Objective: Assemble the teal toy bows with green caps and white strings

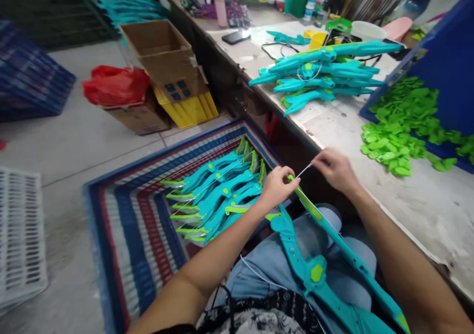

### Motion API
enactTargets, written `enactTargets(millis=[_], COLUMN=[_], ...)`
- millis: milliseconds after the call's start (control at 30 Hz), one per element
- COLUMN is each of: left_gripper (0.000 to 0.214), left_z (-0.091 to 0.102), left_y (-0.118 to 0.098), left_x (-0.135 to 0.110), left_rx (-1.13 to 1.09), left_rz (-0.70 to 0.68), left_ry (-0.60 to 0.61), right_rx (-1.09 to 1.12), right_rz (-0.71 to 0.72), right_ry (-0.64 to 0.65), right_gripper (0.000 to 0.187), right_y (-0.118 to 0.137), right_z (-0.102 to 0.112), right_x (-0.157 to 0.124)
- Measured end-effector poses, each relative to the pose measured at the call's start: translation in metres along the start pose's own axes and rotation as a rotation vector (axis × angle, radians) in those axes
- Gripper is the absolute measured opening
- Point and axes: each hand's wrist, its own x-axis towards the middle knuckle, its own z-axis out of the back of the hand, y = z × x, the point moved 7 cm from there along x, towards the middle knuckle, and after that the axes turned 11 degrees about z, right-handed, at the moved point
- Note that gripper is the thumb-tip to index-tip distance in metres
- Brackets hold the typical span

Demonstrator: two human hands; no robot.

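A teal toy bow [326, 255] with green tips and a green centre piece lies across my lap. My left hand [276, 188] is closed round its green upper tip. My right hand [333, 168] pinches a thin white string [304, 171] that runs to that tip. More of the string trails over my thigh. Below my left hand, a striped blue and red crate [126, 225] on the floor holds several finished teal bows [218, 190].
The worktable [418, 205] on my right carries a pile of teal bow parts [318, 72], a heap of small green pieces [403, 121] spilling from a blue bin [444, 57], a phone and clutter. Cardboard boxes, a red bag and crates stand on the floor.
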Motion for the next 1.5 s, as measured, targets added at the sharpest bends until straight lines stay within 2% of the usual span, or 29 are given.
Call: enactTargets(millis=[67,100,133,200,233,333,400,467,533,600,667,800,933,1033,1100,1200,1300,1367,1433,1500], left_gripper=[0.003,0.005,0.009,0.012,0.012,0.020,0.021,0.010,0.007,0.010,0.011,0.012,0.018,0.020,0.019,0.017,0.012,0.009,0.011,0.013], left_z=[-0.002,-0.007,-0.013,-0.027,-0.032,-0.037,-0.031,-0.014,0.002,0.009,0.007,-0.005,-0.008,-0.005,-0.006,-0.006,-0.008,-0.012,-0.017,-0.019], left_y=[-0.009,-0.013,-0.017,-0.024,-0.024,-0.013,-0.010,-0.016,-0.029,-0.040,-0.040,-0.027,-0.024,-0.027,-0.029,-0.029,-0.024,-0.023,-0.023,-0.025], left_x=[-0.004,-0.006,-0.005,-0.001,0.004,0.019,0.024,0.024,0.017,0.008,0.003,0.008,0.015,0.015,0.014,0.014,0.016,0.020,0.023,0.024], left_rx=[-0.006,-0.048,-0.098,-0.193,-0.259,-0.494,-0.514,-0.326,-0.076,0.062,-0.007,-0.337,-0.377,-0.379,-0.395,-0.447,-0.487,-0.494,-0.504,-0.498], left_rz=[-0.127,-0.172,-0.203,-0.200,-0.147,0.138,0.227,0.133,-0.051,-0.192,-0.195,0.008,0.160,0.214,0.213,0.197,0.243,0.286,0.308,0.279], left_ry=[-0.084,-0.061,-0.010,0.119,0.178,0.300,0.303,0.202,0.045,-0.058,-0.063,0.073,0.254,0.300,0.291,0.168,0.072,0.113,0.204,0.287], right_rx=[-0.156,-0.213,-0.238,-0.186,-0.119,0.041,0.098,0.136,0.189,0.238,0.255,0.218,0.184,0.238,0.293,0.329,0.258,0.196,0.158,0.142], right_rz=[-0.157,-0.244,-0.313,-0.350,-0.308,-0.128,-0.102,-0.157,-0.237,-0.300,-0.344,-0.363,-0.290,-0.280,-0.272,-0.256,-0.209,-0.138,-0.086,-0.073], right_ry=[-0.255,-0.401,-0.520,-0.614,-0.582,-0.444,-0.421,-0.430,-0.439,-0.442,-0.465,-0.597,-0.656,-0.672,-0.638,-0.536,-0.529,-0.547,-0.535,-0.502], right_gripper=[0.016,0.015,0.014,0.011,0.011,0.011,0.011,0.012,0.013,0.013,0.013,0.015,0.015,0.015,0.018,0.027,0.024,0.017,0.014,0.014], right_y=[-0.028,-0.035,-0.035,-0.016,0.002,0.059,0.075,0.071,0.058,0.049,0.046,0.052,0.059,0.056,0.053,0.051,0.052,0.054,0.053,0.051], right_z=[0.040,0.057,0.068,0.064,0.050,-0.005,-0.035,-0.052,-0.061,-0.062,-0.059,-0.045,-0.041,-0.046,-0.050,-0.055,-0.048,-0.039,-0.032,-0.029], right_x=[0.007,0.006,0.002,-0.009,-0.014,-0.037,-0.056,-0.069,-0.074,-0.073,-0.069,-0.060,-0.052,-0.051,-0.050,-0.047,-0.046,-0.044,-0.042,-0.040])
